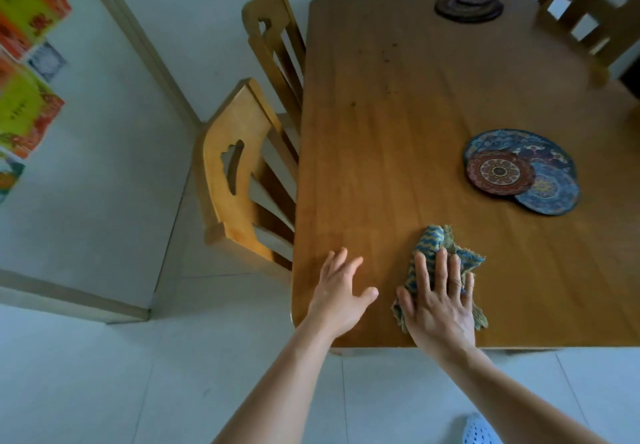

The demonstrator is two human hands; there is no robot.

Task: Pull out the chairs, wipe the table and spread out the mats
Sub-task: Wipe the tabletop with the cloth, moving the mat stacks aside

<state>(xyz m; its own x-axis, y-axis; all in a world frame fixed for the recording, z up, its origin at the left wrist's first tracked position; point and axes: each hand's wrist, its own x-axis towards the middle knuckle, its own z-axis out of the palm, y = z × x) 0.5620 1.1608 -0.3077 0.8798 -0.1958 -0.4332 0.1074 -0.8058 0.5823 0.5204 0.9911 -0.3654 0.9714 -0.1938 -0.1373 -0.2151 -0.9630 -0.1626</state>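
My right hand [440,301] presses flat on a crumpled blue-and-tan cloth [431,241] near the front edge of the wooden table [381,114]. My left hand [341,291] rests open on the tabletop just left of the cloth, fingers spread. A stack of round patterned mats [521,170], blue ones with a red one on top, lies at the right middle of the table. A second, dark stack of round mats [469,5] sits at the far end. Two wooden chairs [242,170] [273,42] stand tucked against the left side.
A third wooden chair [588,18] stands at the far right corner. Pale floor tiles [104,374] surround the table. A wall with colourful posters [27,45] and a wooden door frame [145,38] lie to the left. A light blue perforated slipper [481,429] shows at the bottom.
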